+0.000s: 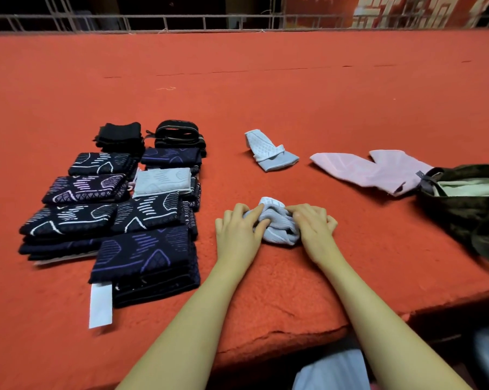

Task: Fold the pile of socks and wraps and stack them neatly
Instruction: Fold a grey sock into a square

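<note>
Your left hand (239, 230): pressing the gray sock (277, 223), fingers curled on it.
Your right hand (313, 225): gripping its other side, it seems.
Sock: bunched on the red table (266, 94).
Folded stacks (119, 209): left of you.

Dim, warm light from above, soft shadows, wide-angle bending at edges, slight blur throughout.

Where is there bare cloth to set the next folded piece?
Free: the strip between the folded dark stacks and the left hand, and the wide far stretch behind the grey sock. Crowded: right, around the pink socks and camouflage bag.
</note>
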Demonstrator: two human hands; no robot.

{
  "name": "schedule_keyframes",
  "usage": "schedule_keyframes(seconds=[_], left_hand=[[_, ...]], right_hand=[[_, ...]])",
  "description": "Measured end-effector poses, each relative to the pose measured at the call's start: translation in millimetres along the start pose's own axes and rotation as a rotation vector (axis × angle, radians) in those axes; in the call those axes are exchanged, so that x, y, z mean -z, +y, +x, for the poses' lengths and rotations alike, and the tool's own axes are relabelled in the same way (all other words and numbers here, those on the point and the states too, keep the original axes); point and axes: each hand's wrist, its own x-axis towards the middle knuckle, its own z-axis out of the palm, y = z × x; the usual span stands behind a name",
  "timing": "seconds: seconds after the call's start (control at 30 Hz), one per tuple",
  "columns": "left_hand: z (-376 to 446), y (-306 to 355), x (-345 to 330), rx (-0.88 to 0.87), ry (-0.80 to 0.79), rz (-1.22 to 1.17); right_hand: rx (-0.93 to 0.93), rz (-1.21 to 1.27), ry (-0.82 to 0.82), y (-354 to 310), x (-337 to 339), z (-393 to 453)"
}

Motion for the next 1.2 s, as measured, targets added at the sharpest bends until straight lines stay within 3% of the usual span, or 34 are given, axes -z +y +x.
schedule_keyframes(seconds=[0.33, 0.53, 0.83, 0.93, 1.03, 1.2], left_hand=[[10, -1, 4, 0.203, -0.135, -0.131], [-3, -4, 11, 0.012, -0.266, -0.206], [-2, -3, -5, -0.127, 0.019, 0.073], [4, -3, -5, -0.074, 0.018, 0.107], [5, -3, -6, -0.025, 0.004, 0.116], [7, -5, -5, 0.025, -0.045, 0.011]], right_hand=[[0.048, 0.021, -0.053, 2, 1, 1], [-0.021, -0.013, 0.028, 8, -8, 9], [-0.043, -0.051, 0.103, 2, -5, 8], [-0.025, 0.113, 0.014, 2, 3, 1], [0.025, 0.107, -0.051, 4, 6, -3], [-0.061, 0.066, 0.052, 2, -2, 4]])
